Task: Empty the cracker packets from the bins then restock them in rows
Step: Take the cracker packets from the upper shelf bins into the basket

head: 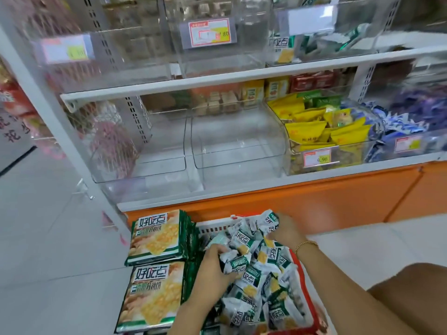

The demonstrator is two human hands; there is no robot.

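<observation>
Red basket [310, 305]: on the floor in front of the orange shelf base [314, 197], heaped with loose packets.
Cracker packets [254, 281]: small, white and green with a yellow biscuit picture; piled every way inside the basket.
Left grip [212, 264]: reaching into the near left of the heap, fingers curled round a bunch of packets.
Right grip [285, 228]: at the far end of the heap, fingers closed on a packet or two held just above the rest; blurred, exact count unclear.
Bracelet [306, 245]: thin gold chain on the right wrist.
Large bags [157, 240]: two flat stacks, green-edged, same brand print as the small packets; on the floor against the basket's left side.
Clear bins [237, 146]: two side by side on the lower shelf, directly above the basket.
Yellow packets [321, 129]: in the next bin to the right, with a price tag [317, 157] on its front.
Blue and white packets [399, 126]: in the bin further right.
</observation>
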